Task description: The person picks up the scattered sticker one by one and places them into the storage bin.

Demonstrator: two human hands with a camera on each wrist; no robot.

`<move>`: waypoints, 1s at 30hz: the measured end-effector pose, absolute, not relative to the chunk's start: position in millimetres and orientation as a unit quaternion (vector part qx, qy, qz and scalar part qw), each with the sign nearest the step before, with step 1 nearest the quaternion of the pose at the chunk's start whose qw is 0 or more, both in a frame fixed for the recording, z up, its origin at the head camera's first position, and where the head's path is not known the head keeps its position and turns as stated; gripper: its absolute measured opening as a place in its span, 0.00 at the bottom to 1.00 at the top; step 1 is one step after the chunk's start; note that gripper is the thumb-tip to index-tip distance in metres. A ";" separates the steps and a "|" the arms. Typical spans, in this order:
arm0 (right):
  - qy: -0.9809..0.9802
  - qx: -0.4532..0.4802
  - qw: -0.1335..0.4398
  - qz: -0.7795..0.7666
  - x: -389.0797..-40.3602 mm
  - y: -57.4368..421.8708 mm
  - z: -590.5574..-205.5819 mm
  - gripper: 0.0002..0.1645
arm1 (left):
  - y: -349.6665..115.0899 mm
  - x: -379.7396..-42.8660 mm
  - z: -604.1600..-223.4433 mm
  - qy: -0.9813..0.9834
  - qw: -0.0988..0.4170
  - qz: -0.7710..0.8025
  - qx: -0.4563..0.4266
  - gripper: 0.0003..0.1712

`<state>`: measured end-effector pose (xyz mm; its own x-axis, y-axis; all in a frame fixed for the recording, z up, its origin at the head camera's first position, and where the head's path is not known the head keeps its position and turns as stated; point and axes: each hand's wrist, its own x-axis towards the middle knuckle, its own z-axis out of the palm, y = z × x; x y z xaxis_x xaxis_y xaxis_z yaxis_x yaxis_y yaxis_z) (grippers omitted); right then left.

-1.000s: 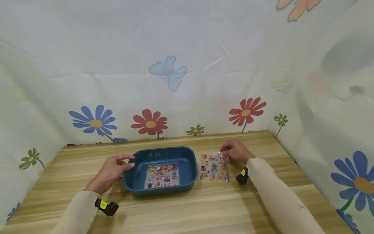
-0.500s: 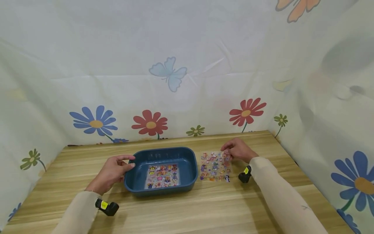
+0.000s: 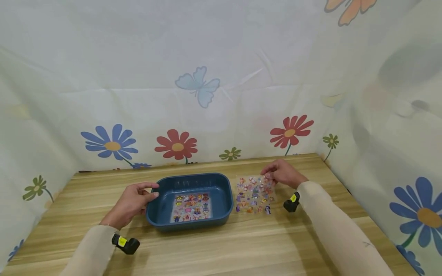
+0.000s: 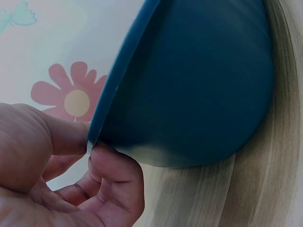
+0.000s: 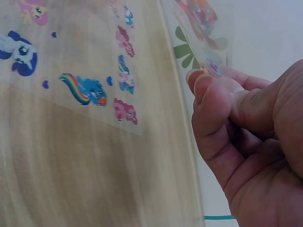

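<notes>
A dark blue rectangular basin (image 3: 193, 227) stands on the wooden table, with a clear sticker sheet (image 3: 188, 210) lying flat inside. My left hand (image 3: 129, 201) pinches the basin's left rim between thumb and fingers; the left wrist view shows the basin wall (image 4: 199, 94) from outside. To the right of the basin, a see-through sheet of small cartoon stickers (image 3: 254, 194) has its far right corner pinched by my right hand (image 3: 284, 174). In the right wrist view, a raised sheet (image 5: 196, 16) meets the fingertips, while a pony sticker sheet (image 5: 85, 90) lies flat below.
The wooden table (image 3: 221, 253) runs back to a white curtain (image 3: 138, 76) printed with flowers and a butterfly, which also closes off both sides. A small black camera sits on each wrist.
My right hand has shifted slightly right with the pinched corner, and the upper sheet slants a little out of line with the one beneath. The left hand and basin hold still.
</notes>
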<state>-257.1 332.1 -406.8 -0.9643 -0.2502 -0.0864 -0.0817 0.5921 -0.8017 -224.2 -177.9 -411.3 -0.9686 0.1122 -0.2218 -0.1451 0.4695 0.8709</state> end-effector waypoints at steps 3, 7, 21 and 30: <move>0.887 -0.095 0.098 -0.442 -256.4 332.8 -401.7 0.14 | -177.9 -224.2 -411.5 0.848 0.126 0.514 -0.011 0.26; 0.888 -0.106 0.092 -0.437 -255.6 332.1 -394.7 0.14 | -177.8 -224.2 -410.8 0.847 0.126 0.516 -0.012 0.26; 0.873 -0.121 0.098 -0.462 -255.2 330.8 -371.4 0.14 | -178.6 -224.9 -410.4 0.847 0.128 0.515 -0.016 0.26; 0.865 -0.125 0.109 -0.474 -254.3 323.9 -368.5 0.16 | -178.6 -224.8 -412.0 0.843 0.132 0.521 -0.014 0.27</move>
<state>-254.3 323.9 -368.5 -0.9453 -0.3185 -0.0701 -0.1125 0.5201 -0.8466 -224.8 -178.6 -412.0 -0.9648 0.1142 -0.2369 -0.1608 0.4564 0.8751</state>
